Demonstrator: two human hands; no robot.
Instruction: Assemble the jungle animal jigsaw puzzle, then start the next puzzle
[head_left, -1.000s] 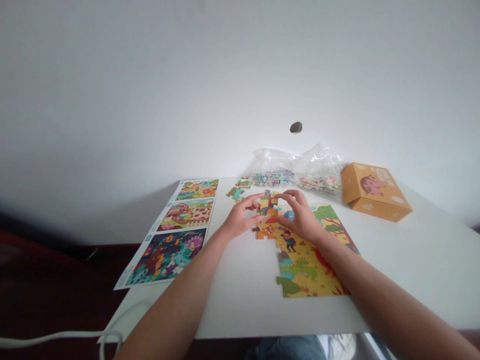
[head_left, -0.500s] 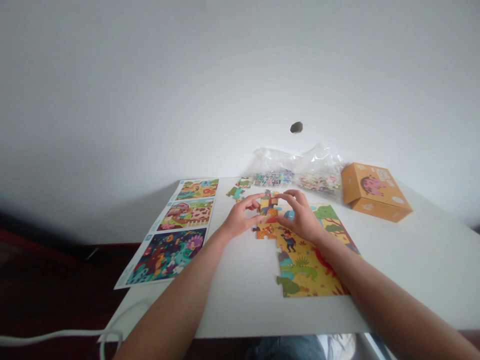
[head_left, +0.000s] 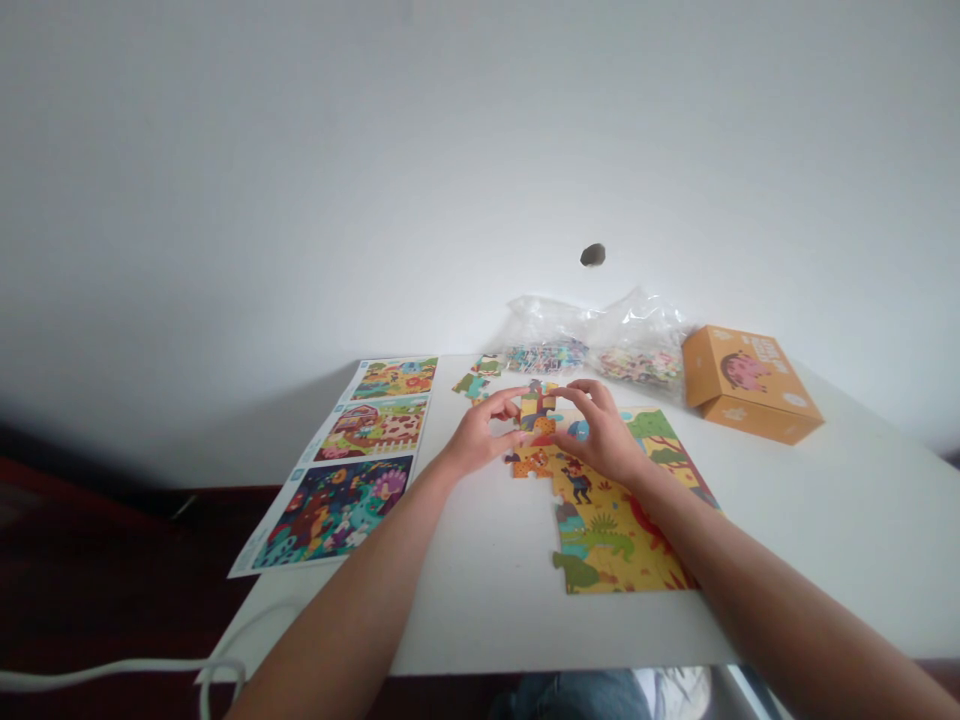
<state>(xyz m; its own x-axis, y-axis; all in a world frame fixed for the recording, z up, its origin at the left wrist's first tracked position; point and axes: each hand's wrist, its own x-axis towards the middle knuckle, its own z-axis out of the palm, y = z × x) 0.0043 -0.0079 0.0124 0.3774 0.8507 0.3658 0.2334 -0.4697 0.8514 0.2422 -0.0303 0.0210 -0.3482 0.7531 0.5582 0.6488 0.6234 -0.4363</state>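
Observation:
A partly assembled jigsaw puzzle (head_left: pixel 611 520) with a yellow ground and animals lies flat on the white table. At its upper left, a small section of puzzle pieces (head_left: pixel 538 408) sits between my two hands. My left hand (head_left: pixel 484 432) grips that section's left side with thumb and fingers. On the other side my right hand (head_left: pixel 598 430) pinches its right edge, the wrist above the puzzle. An orange leopard piece (head_left: pixel 531 463) shows just below the fingers. Loose pieces (head_left: pixel 474 384) lie behind my left hand.
A picture sheet (head_left: pixel 306 464) with three printed scenes lies at the left. Clear bags of pieces (head_left: pixel 637 362) rest by the wall, beside an orange box (head_left: pixel 757 385). A white cable (head_left: pixel 120 666) hangs near the table's left front corner.

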